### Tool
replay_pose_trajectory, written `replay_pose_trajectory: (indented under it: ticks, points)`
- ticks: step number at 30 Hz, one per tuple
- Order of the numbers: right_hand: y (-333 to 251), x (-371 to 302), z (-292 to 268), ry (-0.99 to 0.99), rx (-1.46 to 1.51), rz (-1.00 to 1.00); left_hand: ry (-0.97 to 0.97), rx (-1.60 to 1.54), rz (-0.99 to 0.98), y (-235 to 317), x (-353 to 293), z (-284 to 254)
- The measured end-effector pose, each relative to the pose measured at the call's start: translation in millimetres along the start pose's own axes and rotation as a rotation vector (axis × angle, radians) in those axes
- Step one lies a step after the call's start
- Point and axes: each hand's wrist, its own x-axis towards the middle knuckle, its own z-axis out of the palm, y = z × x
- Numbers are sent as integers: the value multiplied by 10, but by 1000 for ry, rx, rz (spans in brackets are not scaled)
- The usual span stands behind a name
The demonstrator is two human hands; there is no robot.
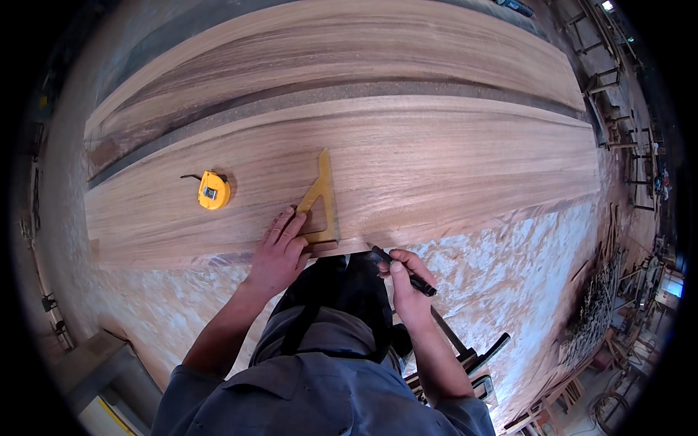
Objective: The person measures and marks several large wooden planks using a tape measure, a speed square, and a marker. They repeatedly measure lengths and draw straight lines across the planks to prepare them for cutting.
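Note:
A yellow triangular square (323, 196) lies on the near wooden board (465, 160), its base along the board's near edge. My left hand (280, 247) grips the square's lower left corner, fingers on top of it and thumb by the near edge. Just right of the square, my right hand (408, 280) holds a black pen-like marking tool (422, 285), its thin tip pointing at the board's near edge; whether the tip touches the wood I cannot tell. To the left, a yellow tape measure (214, 190) rests on the board, a short dark strap sticking out.
A second long wooden board (349, 43) lies beyond the near one, with a dark gap between them. A grey machine or box (109, 370) stands at lower left. Dark clamp-like bars (476, 361) are beside my right forearm. Racks and wood scraps (611, 305) line the right side.

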Motion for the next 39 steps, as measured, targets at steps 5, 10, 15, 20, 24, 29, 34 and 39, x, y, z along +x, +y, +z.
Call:
replay_pose_trajectory:
  ticks: [5, 10, 15, 20, 24, 29, 34, 39]
  points:
    - [20, 80, 15, -7, -103, -100, 5, 6, -3, 16, 2, 20]
    - [170, 198, 71, 3, -138, -210, 11, 10, 0, 19, 5, 27]
    - [52, 291, 205, 31, -161, -233, -4, 33, -5, 4, -7, 35]
    - [8, 353, 251, 8, -236, -237, -8, 61, -1, -1, -13, 48]
    - [16, 424, 315, 11, -199, -249, -21, 67, 2, -2, -3, 39]
    - [-114, 565, 407, 9, -268, -373, -30, 63, -7, 8, 4, 32]
    - [-74, 714, 481, -10, -325, -461, -21, 48, -11, 11, 16, 31]
    - [-65, 843, 547, -41, -423, -605, -29, 66, -8, 46, 44, -11]
